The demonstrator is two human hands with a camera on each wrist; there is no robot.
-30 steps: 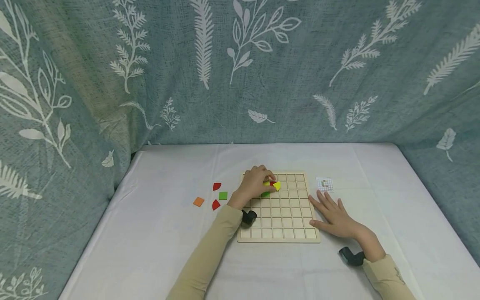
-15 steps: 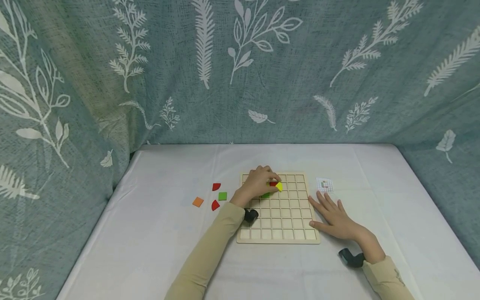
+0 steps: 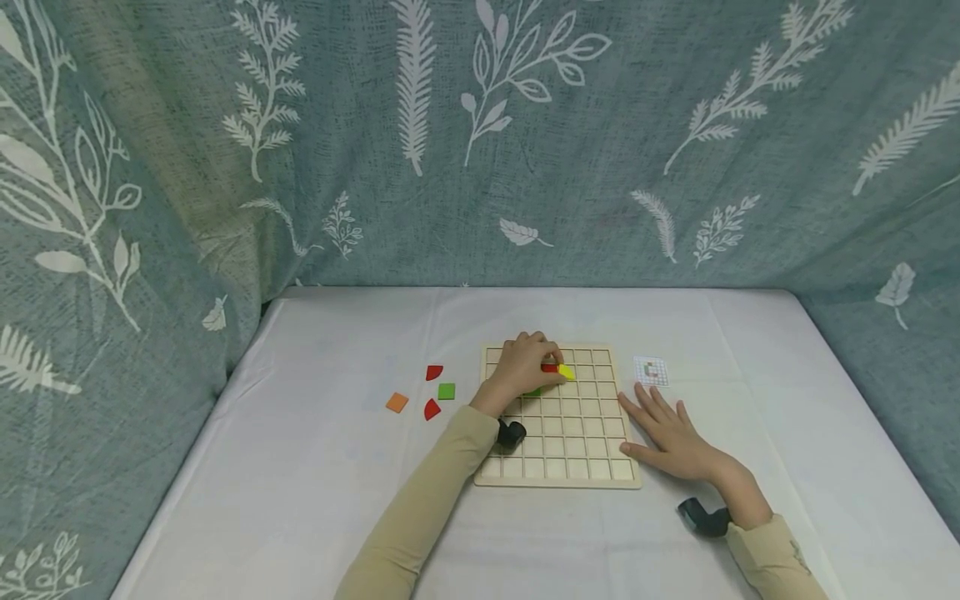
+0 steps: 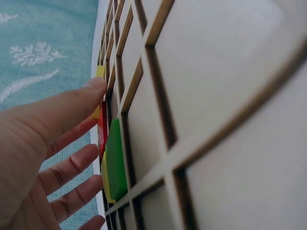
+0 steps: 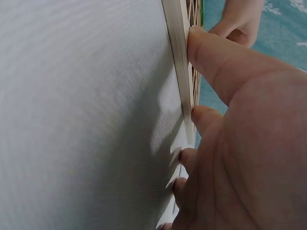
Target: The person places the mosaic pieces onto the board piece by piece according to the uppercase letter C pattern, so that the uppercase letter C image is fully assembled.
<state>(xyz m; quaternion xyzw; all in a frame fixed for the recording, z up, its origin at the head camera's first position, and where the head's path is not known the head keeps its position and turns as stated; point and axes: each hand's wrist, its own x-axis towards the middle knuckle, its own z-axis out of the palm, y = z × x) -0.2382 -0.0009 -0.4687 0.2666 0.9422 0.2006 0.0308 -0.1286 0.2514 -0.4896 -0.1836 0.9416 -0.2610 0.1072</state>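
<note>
Backdrop: teal leaf-print curtain behind a white-covered table
Left hand: thumb and forefinger in a narrow pinch on the yellow tile
Yellow tile: at the fingertips, over the grid board's far half, just right of the red tile; long axis unclear
Right hand: farther from the tile, fingers spread, touching the board's right edge

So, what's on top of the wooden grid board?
A red piece, a green piece and, beside it, a yellow piece. The left hand pinches another yellow piece. What lies beneath that hand is hidden in the head view.
</note>
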